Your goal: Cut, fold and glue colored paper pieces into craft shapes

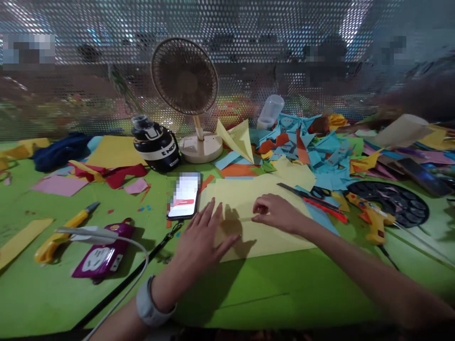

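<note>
A pale yellow sheet of paper (280, 244) lies in front of me on the green table. My left hand (202, 234), with a grey band on the wrist, rests over the sheet's left edge, its fingers stretched out and apart. Above the middle of the sheet, my right hand (277, 213) has its fingers curled and the thumb and forefinger together. A faint pale line runs left from those fingertips; I cannot tell whether it is something held or a crease. Just beyond my left fingertips is a lit phone (185, 195). A red-and-black cutter (314, 199) lies right of my right hand.
A yellow glue gun (373, 215) and a black palette (405, 203) lie at right. Behind stand a fan (201, 148), a black bottle (158, 149) and a heap of blue paper pieces (329, 151). At left are a yellow-handled knife (66, 232) and a purple power bank (101, 253) with a cable.
</note>
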Available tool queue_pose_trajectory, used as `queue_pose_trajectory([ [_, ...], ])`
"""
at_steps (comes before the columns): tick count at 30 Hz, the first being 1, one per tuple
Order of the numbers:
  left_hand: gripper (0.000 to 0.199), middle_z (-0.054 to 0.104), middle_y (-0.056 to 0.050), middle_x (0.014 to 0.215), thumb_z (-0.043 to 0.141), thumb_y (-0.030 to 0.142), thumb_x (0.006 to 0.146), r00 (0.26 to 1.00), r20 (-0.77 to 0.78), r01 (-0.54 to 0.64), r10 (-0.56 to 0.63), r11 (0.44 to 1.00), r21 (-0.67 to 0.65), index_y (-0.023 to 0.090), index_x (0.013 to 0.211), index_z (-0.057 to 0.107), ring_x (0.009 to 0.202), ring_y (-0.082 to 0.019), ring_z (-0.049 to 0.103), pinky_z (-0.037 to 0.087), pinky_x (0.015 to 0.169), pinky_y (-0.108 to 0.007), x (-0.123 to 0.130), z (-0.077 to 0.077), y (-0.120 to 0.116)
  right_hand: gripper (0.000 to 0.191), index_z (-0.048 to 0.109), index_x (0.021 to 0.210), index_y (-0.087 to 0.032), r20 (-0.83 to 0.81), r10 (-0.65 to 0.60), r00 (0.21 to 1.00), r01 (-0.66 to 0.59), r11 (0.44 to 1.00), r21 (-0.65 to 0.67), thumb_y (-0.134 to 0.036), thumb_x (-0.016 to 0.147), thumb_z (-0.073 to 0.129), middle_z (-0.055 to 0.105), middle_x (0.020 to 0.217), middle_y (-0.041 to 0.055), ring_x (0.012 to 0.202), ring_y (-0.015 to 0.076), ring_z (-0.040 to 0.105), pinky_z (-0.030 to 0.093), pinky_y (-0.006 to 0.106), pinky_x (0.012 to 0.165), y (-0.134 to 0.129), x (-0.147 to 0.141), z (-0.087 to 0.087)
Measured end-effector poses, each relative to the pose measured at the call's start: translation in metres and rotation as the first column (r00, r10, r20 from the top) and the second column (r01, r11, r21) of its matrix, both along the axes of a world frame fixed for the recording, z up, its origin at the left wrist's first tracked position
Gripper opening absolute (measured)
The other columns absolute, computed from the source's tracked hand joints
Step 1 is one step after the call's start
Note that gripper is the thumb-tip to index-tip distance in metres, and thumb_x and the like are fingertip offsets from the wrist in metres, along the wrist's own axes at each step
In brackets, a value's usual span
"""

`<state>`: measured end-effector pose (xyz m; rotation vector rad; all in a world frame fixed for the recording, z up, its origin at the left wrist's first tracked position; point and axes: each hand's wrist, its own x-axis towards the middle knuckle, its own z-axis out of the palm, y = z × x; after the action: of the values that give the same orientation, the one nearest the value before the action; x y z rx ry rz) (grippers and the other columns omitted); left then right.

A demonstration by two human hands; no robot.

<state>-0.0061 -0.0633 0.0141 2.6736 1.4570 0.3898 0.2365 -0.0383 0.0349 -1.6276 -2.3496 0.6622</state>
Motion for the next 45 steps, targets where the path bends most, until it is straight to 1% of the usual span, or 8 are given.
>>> queue_pose_trajectory([
  [4,0.050,0.064,-0.017,0.114,0.048,0.053,0.090,0.958,0.247,-0.133,0.146,0.989,-0.067,0.012,0.115,0.059,0.102,-0.030,0.062,0.052,0.082,-0.043,-0.005,0.016,0.007,0.008,0.065,0.073,-0.017,-0.102,-0.034,0.994,0.037,0.999,0.033,-0.021,0.080,0.069,0.062,0.075,0.0022,0.073,0.0156,0.056,0.039,0.027,0.069,-0.002,0.001,-0.005],
  [7,0.036,0.069,-0.010,0.084,0.053,0.049,0.088,0.866,0.415,-0.104,0.280,0.911,-0.399,0.015,0.088,0.066,0.075,-0.022,0.065,0.052,0.066,-0.035,0.002,0.020,0.014,0.011,0.064,0.073,-0.017,-0.260,-0.112,0.959,0.133,0.989,0.063,-0.024,0.081,0.068,0.062,0.074,0.0013,0.072,0.0152,0.056,0.041,0.028,0.068,-0.005,0.004,-0.004],
  [13,0.037,0.074,-0.008,0.084,0.078,0.047,0.070,0.421,0.602,0.321,0.678,0.510,-0.798,0.013,0.084,0.070,0.078,-0.017,0.069,0.054,0.073,-0.028,0.032,0.013,0.032,0.016,0.063,0.074,-0.019,-0.432,-0.193,0.881,0.209,0.978,-0.011,-0.034,0.081,0.066,0.063,0.074,0.0005,0.071,0.0155,0.057,0.042,0.027,0.066,-0.012,0.001,-0.006],
  [19,0.038,0.073,-0.005,0.070,0.086,0.044,0.060,0.140,0.548,0.451,0.825,0.440,-0.777,0.011,0.068,0.069,0.062,-0.012,0.066,0.054,0.075,-0.027,0.055,0.006,0.030,0.019,0.064,0.073,-0.019,-0.446,-0.165,0.880,0.163,0.986,-0.044,-0.036,0.082,0.065,0.064,0.075,0.0013,0.072,0.0160,0.059,0.044,0.028,0.068,-0.015,-0.002,-0.007],
  [29,0.038,0.070,-0.003,0.062,0.084,0.048,0.062,0.179,0.508,0.380,0.843,0.417,-0.826,0.015,0.063,0.066,0.059,-0.013,0.066,0.055,0.069,-0.028,0.055,0.002,0.031,0.015,0.064,0.079,-0.021,-0.415,-0.167,0.894,0.237,0.964,0.123,-0.034,0.086,0.060,0.066,0.079,0.0023,0.075,0.0175,0.062,0.049,0.031,0.072,-0.012,0.009,-0.003],
  [35,0.041,0.066,0.001,0.053,0.088,0.043,0.057,0.158,0.480,0.433,0.863,0.377,-0.819,0.016,0.057,0.057,0.052,-0.011,0.064,0.056,0.062,-0.023,0.046,0.005,0.040,0.041,0.058,0.127,-0.029,-0.342,0.032,0.939,0.123,0.899,0.421,-0.021,0.088,0.052,0.057,0.129,0.0084,0.123,0.0242,0.050,0.040,0.045,0.104,-0.005,0.034,0.002],
  [40,0.038,0.067,0.000,0.055,0.083,0.044,0.066,0.305,0.523,0.470,0.796,0.352,-0.810,0.016,0.059,0.058,0.052,-0.010,0.063,0.053,0.058,-0.021,0.043,0.004,0.037,0.044,0.052,0.133,-0.024,-0.617,-0.151,0.772,0.182,0.983,-0.014,-0.033,0.091,0.048,0.065,0.112,0.0091,0.100,0.0207,0.063,0.052,0.038,0.087,-0.008,0.031,0.002],
  [45,0.038,0.066,-0.001,0.059,0.078,0.048,0.071,0.462,0.563,0.539,0.686,0.287,-0.792,0.015,0.064,0.063,0.053,-0.010,0.061,0.050,0.059,-0.022,0.042,0.004,0.034,0.052,0.057,0.128,-0.022,-0.662,-0.320,0.678,0.078,0.927,-0.367,-0.040,0.079,0.066,0.061,0.076,-0.0004,0.063,0.0116,0.056,0.048,0.023,0.056,-0.016,0.014,0.005],
])
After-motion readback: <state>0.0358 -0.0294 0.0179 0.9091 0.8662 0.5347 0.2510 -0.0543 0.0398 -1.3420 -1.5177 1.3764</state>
